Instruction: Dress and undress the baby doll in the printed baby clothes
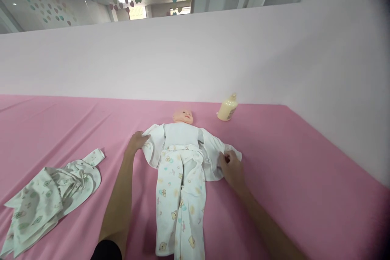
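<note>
A baby doll [183,117] lies on its back on the pink sheet [289,178], head toward the wall. It wears an opened white top [179,134] and white printed trousers [179,195]. My left hand [137,141] grips the top's left flap at the doll's side, fingers closed on the cloth. On the other side, my right hand [232,167] pinches the right flap, fingers curled over its edge.
A crumpled white printed garment [48,199] lies on the sheet at the left. A cream bottle [227,108] lies tilted near the wall, right of the doll's head. A pale wall [195,65] runs behind and along the right.
</note>
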{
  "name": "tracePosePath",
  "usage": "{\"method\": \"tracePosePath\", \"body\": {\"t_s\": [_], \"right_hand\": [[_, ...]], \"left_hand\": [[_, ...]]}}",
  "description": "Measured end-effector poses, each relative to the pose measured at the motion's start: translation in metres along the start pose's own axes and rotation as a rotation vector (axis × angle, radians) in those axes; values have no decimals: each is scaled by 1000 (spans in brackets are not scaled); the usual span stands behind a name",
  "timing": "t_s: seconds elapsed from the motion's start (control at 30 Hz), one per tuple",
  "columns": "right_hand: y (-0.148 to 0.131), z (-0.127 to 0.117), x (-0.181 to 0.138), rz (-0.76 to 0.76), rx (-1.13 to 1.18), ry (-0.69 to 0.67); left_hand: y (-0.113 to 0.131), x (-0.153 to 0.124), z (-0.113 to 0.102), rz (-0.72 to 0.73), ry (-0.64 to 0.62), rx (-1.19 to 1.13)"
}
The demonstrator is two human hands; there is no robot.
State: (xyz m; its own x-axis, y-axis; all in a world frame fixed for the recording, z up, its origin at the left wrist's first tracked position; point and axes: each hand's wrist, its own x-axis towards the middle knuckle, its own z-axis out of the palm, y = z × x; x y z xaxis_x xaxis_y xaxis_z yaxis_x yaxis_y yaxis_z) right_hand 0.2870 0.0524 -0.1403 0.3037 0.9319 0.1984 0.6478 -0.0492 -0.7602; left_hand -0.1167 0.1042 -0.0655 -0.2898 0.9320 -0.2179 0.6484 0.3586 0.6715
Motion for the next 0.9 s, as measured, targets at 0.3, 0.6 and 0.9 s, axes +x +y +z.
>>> {"method": "tracePosePath", "body": {"t_s": [0.3, 0.6, 0.9], "right_hand": [[2, -18, 18, -4, 5, 228], [7, -7, 6, 28, -62, 77], [-63, -3, 1, -311, -156, 197]], "left_hand": [[-9, 4, -3, -7, 207, 227], [-10, -1, -9, -158, 113, 304], [33, 10, 2, 220, 198, 295]]}}
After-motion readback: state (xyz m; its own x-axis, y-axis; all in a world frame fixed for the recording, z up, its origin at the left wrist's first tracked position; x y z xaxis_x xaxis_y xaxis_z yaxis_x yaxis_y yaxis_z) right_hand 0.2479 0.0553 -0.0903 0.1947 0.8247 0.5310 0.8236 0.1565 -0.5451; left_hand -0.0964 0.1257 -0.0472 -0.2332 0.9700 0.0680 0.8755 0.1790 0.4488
